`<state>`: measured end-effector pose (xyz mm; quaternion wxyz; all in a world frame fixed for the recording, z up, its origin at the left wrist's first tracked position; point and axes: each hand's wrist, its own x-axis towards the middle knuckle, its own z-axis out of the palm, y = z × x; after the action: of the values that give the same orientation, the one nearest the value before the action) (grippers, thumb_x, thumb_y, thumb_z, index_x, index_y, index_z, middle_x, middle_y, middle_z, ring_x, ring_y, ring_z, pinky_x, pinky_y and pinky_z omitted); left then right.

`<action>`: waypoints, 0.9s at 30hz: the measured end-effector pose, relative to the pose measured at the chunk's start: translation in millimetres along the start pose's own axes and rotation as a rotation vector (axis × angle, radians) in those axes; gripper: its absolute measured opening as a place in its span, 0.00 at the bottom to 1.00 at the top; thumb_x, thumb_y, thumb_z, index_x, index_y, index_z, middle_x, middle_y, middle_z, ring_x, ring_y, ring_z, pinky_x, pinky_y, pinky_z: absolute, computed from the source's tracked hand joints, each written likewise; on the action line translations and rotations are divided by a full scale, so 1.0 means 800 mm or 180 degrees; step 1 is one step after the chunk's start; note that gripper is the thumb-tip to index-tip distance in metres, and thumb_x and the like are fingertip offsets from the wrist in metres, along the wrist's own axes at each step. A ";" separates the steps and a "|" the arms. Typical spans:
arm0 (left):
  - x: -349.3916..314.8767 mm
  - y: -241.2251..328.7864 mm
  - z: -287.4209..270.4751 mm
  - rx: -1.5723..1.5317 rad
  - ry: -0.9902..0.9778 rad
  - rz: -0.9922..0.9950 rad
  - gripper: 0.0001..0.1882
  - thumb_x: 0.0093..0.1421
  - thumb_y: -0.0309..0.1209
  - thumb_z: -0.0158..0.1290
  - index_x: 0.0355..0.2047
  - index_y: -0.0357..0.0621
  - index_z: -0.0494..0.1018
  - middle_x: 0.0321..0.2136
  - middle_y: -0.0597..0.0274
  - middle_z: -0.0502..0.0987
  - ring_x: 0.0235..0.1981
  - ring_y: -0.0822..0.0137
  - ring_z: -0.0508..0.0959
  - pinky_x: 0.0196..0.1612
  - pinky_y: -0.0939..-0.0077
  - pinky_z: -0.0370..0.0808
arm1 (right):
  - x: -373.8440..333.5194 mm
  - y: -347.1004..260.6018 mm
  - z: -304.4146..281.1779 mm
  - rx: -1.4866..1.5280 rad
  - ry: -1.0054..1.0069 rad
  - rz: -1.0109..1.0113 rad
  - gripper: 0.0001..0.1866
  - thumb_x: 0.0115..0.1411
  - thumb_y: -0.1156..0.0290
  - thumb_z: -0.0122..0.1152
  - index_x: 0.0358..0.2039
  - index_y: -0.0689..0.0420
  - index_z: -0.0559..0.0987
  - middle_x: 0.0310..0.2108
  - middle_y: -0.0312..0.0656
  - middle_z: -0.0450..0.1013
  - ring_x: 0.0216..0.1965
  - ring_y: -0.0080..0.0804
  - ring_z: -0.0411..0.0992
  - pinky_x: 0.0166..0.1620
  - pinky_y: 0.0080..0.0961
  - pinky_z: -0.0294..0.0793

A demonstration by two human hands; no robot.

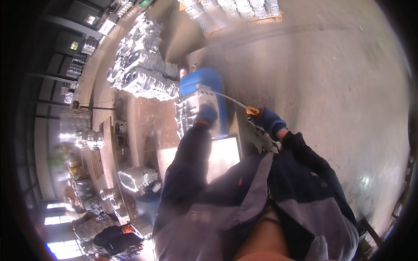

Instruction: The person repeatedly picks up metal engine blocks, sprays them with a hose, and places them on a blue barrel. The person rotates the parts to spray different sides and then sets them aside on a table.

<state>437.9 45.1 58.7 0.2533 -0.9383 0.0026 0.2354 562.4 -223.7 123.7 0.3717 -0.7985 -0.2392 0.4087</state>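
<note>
An aluminium engine block casting [188, 111] stands in front of me, with a row of round holes along its upper face. My left hand [207, 115], in a blue glove, rests on top of it; its fingers are smeared and hard to make out. Off the casting's right side, my right hand [266, 120], gloved in blue and dark grey, is closed around an orange air blow gun [253, 111]. The gun's thin, curved metal tube [230, 99] reaches left to the upper right edge of the casting. Behind and beside the casting is a blue plastic drum [201, 78].
Stacked engine blocks [141, 65] stand at the far left, and more fill a wooden pallet [244, 25] at the far end. A bright flat panel [226, 154] lies close to my body. Another person [115, 241] is at the lower left, near more castings [137, 178].
</note>
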 end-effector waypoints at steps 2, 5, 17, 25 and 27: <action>-0.001 0.000 0.002 -0.0117 0.0087 0.0072 0.13 0.53 0.36 0.53 0.34 0.43 0.81 0.36 0.52 0.80 0.42 0.53 0.79 0.45 0.56 0.72 | 0.000 0.001 0.000 0.0113 0.0016 0.0040 0.25 0.61 0.47 0.55 0.27 0.60 0.80 0.15 0.42 0.73 0.19 0.34 0.75 0.27 0.34 0.73; -0.005 -0.002 0.002 -0.0245 0.0282 0.0141 0.11 0.54 0.31 0.50 0.30 0.43 0.82 0.30 0.52 0.83 0.36 0.55 0.83 0.43 0.56 0.73 | 0.005 0.005 0.000 0.0159 -0.0046 0.0319 0.25 0.61 0.47 0.55 0.27 0.60 0.81 0.16 0.43 0.74 0.21 0.36 0.77 0.29 0.34 0.74; -0.024 -0.010 -0.016 -0.0063 0.0299 0.0187 0.11 0.54 0.33 0.51 0.29 0.44 0.82 0.29 0.52 0.82 0.34 0.54 0.82 0.41 0.57 0.72 | -0.007 -0.016 0.001 -0.0004 -0.0221 0.0129 0.23 0.60 0.49 0.57 0.33 0.59 0.81 0.19 0.46 0.76 0.22 0.40 0.77 0.30 0.35 0.74; -0.033 -0.022 -0.010 -0.0587 -0.0368 -0.0366 0.25 0.50 0.47 0.58 0.41 0.41 0.79 0.39 0.50 0.80 0.45 0.53 0.78 0.52 0.59 0.69 | 0.023 -0.010 0.015 -0.0142 -0.0156 -0.0826 0.15 0.60 0.59 0.64 0.37 0.59 0.80 0.16 0.36 0.73 0.15 0.24 0.71 0.21 0.27 0.70; -0.035 -0.029 -0.015 -0.0906 -0.0836 -0.0501 0.32 0.49 0.53 0.60 0.46 0.39 0.78 0.43 0.49 0.79 0.49 0.53 0.77 0.55 0.60 0.68 | 0.034 0.000 0.008 -0.0212 0.0058 -0.0419 0.18 0.60 0.53 0.59 0.40 0.56 0.81 0.23 0.46 0.76 0.24 0.41 0.75 0.29 0.36 0.73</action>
<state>421.6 56.2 91.2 0.1339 -0.9232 -0.1371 0.3332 572.1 -202.2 108.2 0.3732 -0.7966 -0.3012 0.3679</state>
